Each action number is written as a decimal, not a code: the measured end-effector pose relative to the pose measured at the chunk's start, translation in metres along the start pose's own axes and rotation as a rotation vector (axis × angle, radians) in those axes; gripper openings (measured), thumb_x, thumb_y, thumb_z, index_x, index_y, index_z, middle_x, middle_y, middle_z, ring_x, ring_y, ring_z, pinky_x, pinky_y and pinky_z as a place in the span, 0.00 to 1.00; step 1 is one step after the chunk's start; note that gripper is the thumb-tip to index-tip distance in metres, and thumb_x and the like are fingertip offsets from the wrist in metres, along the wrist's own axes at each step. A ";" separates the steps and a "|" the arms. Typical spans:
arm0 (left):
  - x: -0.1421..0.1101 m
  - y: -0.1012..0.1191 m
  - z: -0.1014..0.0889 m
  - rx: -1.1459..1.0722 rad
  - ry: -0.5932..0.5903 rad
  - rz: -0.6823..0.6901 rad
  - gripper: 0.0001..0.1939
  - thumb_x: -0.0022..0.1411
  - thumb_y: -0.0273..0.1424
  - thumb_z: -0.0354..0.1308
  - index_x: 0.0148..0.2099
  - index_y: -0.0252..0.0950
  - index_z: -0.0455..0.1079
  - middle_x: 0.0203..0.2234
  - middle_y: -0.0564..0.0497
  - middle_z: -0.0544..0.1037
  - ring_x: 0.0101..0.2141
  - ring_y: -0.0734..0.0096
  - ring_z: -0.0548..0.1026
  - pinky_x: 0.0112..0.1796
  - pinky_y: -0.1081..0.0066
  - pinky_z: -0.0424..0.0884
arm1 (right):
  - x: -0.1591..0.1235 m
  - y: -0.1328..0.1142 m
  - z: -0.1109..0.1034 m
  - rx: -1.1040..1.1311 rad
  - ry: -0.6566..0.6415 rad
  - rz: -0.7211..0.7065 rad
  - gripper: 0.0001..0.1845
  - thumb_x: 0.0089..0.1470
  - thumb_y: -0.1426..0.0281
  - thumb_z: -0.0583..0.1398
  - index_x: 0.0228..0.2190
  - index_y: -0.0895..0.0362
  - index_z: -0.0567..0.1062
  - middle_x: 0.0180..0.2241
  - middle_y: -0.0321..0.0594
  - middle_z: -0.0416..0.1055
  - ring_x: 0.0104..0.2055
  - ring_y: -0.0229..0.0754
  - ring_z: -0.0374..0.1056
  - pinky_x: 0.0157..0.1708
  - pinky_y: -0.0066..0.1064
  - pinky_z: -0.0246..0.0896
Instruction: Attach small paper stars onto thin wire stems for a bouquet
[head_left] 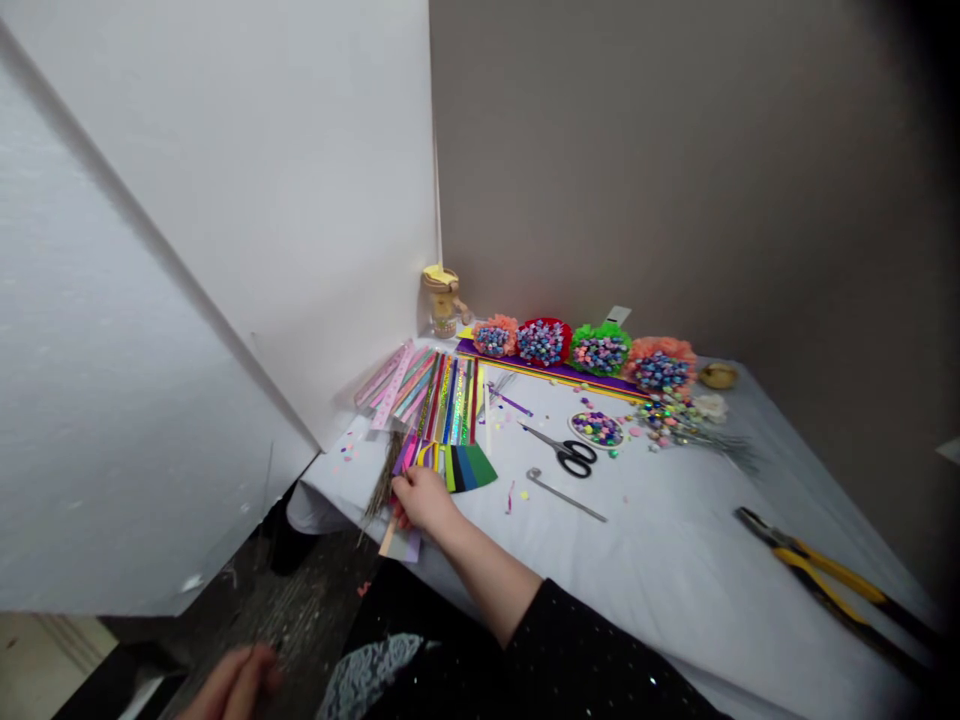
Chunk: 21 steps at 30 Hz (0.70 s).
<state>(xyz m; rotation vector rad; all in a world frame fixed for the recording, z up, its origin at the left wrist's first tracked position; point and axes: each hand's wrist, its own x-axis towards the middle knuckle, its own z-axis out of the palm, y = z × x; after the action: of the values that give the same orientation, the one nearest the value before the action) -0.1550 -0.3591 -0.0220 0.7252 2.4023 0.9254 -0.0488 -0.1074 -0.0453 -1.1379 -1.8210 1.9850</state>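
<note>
Two bare hands are in view, standing well apart. The right hand [426, 502] is at the table's [667, 560] near-left edge, fingers curled in on the near end of a fan of coloured paper strips [474, 470]; whether they pinch one is hidden. Peach and lilac ends poke out below the hand, over the cloth's rim. The left hand [238, 686] is blurred, past that edge and low over the dark floor [315, 590]; I cannot tell whether its fingers are closed.

Room is tight on the left: dry stems [382, 482] lie just beside the right hand, glittery strips [450, 400] are above the fan, and a white panel [352, 180] rises close by. At the back, four ruffled bundles [542, 342] line the grey wall [645, 170]. Scissors [561, 448] and a hooked metal rod [568, 496] lie mid-table, right of the fan. The widest open cloth runs from the rod to the yellow-and-black pliers [795, 552] along the right side
</note>
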 end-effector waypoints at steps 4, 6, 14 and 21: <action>0.045 0.059 0.008 -0.143 -0.145 -0.035 0.16 0.45 0.45 0.59 0.31 0.38 0.72 0.30 0.48 0.80 0.35 0.58 0.78 0.32 0.68 0.74 | -0.004 -0.004 -0.003 0.026 -0.027 0.027 0.10 0.54 0.75 0.49 0.23 0.56 0.62 0.11 0.30 0.62 0.10 0.35 0.60 0.12 0.23 0.58; 0.069 0.089 0.021 -0.189 -0.166 -0.107 0.14 0.45 0.42 0.58 0.28 0.34 0.71 0.31 0.45 0.80 0.34 0.60 0.78 0.28 0.71 0.73 | -0.006 -0.006 -0.005 0.047 -0.045 0.043 0.10 0.54 0.76 0.48 0.23 0.56 0.61 0.10 0.29 0.62 0.10 0.34 0.59 0.11 0.22 0.58; 0.073 0.118 0.054 -0.500 -0.427 -0.323 0.13 0.51 0.36 0.61 0.35 0.30 0.70 0.30 0.44 0.79 0.28 0.70 0.78 0.26 0.77 0.69 | -0.007 -0.008 -0.006 0.115 -0.097 0.060 0.11 0.54 0.77 0.48 0.22 0.57 0.62 0.10 0.29 0.63 0.09 0.32 0.59 0.11 0.20 0.57; 0.074 0.114 0.057 -0.687 -0.540 -0.393 0.13 0.56 0.37 0.59 0.33 0.29 0.71 0.25 0.47 0.76 0.21 0.78 0.72 0.22 0.79 0.68 | -0.009 -0.008 -0.003 0.075 -0.069 0.049 0.10 0.54 0.75 0.49 0.23 0.56 0.62 0.11 0.28 0.62 0.10 0.33 0.60 0.12 0.20 0.58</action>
<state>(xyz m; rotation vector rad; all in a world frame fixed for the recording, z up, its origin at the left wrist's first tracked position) -0.1426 -0.2145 0.0041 0.1867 1.5262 1.1095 -0.0435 -0.1086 -0.0341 -1.1156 -1.7514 2.1261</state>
